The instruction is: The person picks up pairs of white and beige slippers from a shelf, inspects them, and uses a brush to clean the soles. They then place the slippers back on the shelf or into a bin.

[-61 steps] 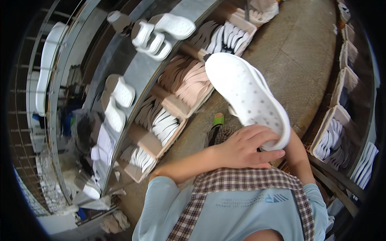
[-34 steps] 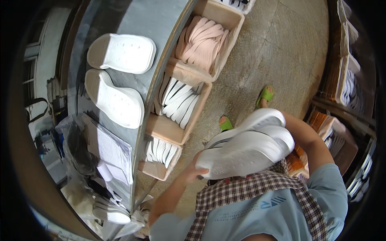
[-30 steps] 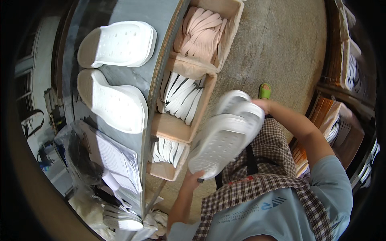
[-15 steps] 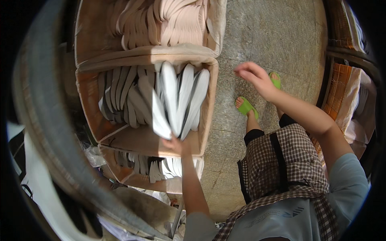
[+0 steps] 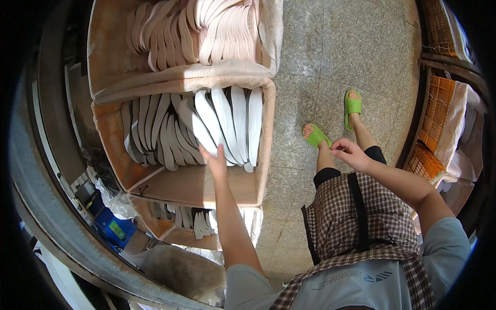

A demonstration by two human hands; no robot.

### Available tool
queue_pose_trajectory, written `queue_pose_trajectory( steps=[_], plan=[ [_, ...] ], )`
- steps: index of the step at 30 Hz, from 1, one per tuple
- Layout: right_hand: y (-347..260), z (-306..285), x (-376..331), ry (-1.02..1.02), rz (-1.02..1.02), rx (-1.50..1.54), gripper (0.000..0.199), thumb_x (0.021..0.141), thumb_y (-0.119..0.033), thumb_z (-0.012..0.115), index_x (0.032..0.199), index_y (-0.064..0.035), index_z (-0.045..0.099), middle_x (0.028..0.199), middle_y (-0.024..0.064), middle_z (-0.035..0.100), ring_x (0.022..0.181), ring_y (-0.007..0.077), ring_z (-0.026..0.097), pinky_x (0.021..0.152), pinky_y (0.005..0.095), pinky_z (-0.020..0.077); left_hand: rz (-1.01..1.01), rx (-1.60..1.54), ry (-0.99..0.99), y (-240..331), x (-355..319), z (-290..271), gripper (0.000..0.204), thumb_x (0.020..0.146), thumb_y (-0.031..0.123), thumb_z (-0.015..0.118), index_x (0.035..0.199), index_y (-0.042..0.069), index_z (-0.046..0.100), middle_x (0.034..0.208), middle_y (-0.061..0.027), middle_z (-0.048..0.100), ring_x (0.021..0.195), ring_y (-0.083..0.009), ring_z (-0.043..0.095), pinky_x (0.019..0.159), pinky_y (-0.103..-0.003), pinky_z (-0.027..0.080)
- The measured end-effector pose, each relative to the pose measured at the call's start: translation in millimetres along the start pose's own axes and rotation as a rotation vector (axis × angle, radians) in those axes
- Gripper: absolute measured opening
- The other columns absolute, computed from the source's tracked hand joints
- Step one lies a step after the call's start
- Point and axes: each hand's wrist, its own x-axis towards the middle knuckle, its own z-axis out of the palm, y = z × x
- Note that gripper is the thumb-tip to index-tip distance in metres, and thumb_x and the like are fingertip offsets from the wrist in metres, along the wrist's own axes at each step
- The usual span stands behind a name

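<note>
In the head view, I have the left hand (image 5: 214,161) at the centre-left of the frame, reaching up over the lower wall of a lined bin (image 5: 206,185). Its thumb and fingers stand a little apart at the lower end of a white insole (image 5: 198,125); I cannot tell whether they have closed on it. That insole leans in a row of white insoles (image 5: 238,124), the right part of the row brightly lit and the left part in shade.

Right of centre, I see the right hand (image 5: 351,154) above the floor (image 5: 302,194), near the green sandals (image 5: 316,135) on the person's feet. Its fingers are loosely bent, partly open, and it looks empty to me.

In the upper left, a second bin (image 5: 270,33) adjoins the first and holds pink insoles (image 5: 227,39). Just below the first, a smaller bin (image 5: 181,236) holds more insoles. I also get a checked apron (image 5: 336,219) at the lower right and orange crates (image 5: 436,116) along the right edge.
</note>
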Motion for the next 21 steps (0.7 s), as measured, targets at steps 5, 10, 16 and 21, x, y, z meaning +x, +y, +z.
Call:
queue_pose_trajectory(
  steps=[5, 10, 16, 21],
  plan=[
    [4, 6, 9, 0.062, 0.016, -0.023, 0.016, 0.088, -0.019, 0.062, 0.096, -0.0055, 0.059, 0.095, 0.0011, 0.056, 0.088, 0.0111, 0.052, 0.079, 0.0263, 0.0423, 0.043, 0.197, -0.079, 33, 20, 6, 0.080, 0.083, 0.019, 0.068, 0.141, -0.007, 0.019, 0.142, -0.0278, 0.030, 0.130, -0.0375, 0.033, 0.107, -0.038, 0.027],
    [3, 19, 9, -0.033, -0.012, -0.040, 0.015, 0.088, -0.019, 0.063, 0.094, -0.0049, 0.060, 0.092, 0.0018, 0.055, 0.086, 0.0110, 0.053, 0.077, 0.0259, 0.0430, -0.008, 0.268, -0.120, 29, 25, -8, 0.072, 0.091, 0.029, 0.055, 0.140, -0.010, 0.019, 0.143, -0.0282, 0.028, 0.133, -0.0354, 0.030, 0.109, -0.036, 0.023],
    [-28, -26, -14, -0.073, -0.042, -0.104, 0.018, 0.087, -0.020, 0.064, 0.096, -0.0046, 0.060, 0.089, 0.0026, 0.057, 0.083, 0.0117, 0.054, 0.076, 0.0264, 0.0439, -0.212, 0.279, -0.128, 42, 27, -35, 0.078, 0.093, 0.048, 0.045, 0.137, -0.014, 0.025, 0.142, -0.0325, 0.028, 0.133, -0.0395, 0.028, 0.109, -0.038, 0.025],
    [-71, -93, -43, 0.086, -0.071, -0.115, 0.016, 0.086, -0.018, 0.063, 0.092, -0.0030, 0.060, 0.085, 0.0028, 0.060, 0.077, 0.0103, 0.055, 0.070, 0.0255, 0.0448, 0.182, 0.484, 0.077, 173, -43, -21, 0.059, 0.090, 0.026, 0.059, 0.129, -0.012, 0.038, 0.122, -0.0327, 0.048, 0.116, -0.0409, 0.047, 0.101, -0.041, 0.036]
  ],
)
